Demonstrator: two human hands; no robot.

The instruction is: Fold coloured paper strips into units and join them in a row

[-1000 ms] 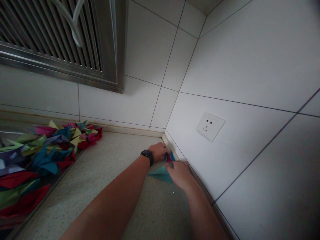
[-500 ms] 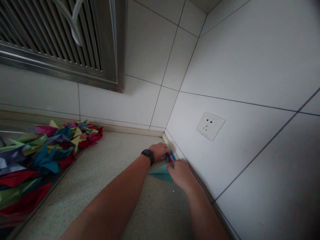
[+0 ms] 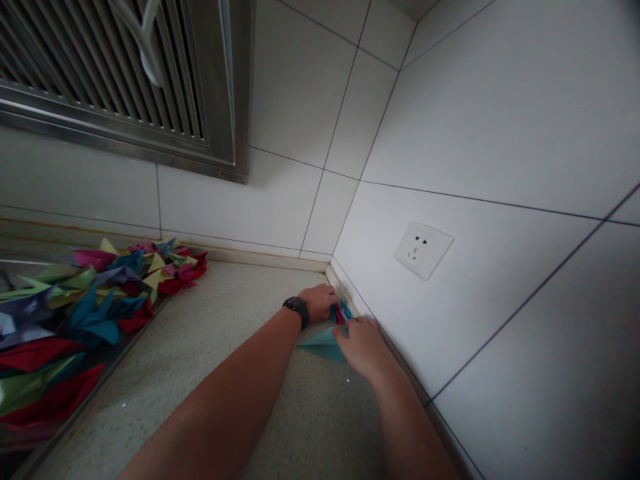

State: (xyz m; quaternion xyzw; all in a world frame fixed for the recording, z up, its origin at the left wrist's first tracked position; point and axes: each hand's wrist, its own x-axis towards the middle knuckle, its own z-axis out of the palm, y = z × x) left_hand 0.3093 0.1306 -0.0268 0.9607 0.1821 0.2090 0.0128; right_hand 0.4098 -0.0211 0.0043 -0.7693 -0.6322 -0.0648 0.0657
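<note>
My left hand (image 3: pixel 319 303), with a black watch (image 3: pixel 297 309) on its wrist, reaches into the counter's far corner. Its fingers are curled at the side of a small shiny red, blue and white packet-like item (image 3: pixel 341 312). From the near side my right hand (image 3: pixel 364 340) meets the same item with bent fingers. Part of that item is hidden by both hands, so its exact kind does not show. Just below the hands, a folded piece of teal paper (image 3: pixel 323 345) lies on the counter, its right end passing under my right hand.
Many colourful folded-paper pieces (image 3: pixel 95 320) lie heaped at the left. The speckled countertop (image 3: pixel 215 347) meets tiled walls in the corner. A white socket (image 3: pixel 423 250) sits on the right wall. A metal range hood (image 3: pixel 220 87) hangs upper left, with white cable or tubing before it.
Hardly anything differs. The fingers of my right hand have shifted slightly at the small item, and the view has moved a little.
</note>
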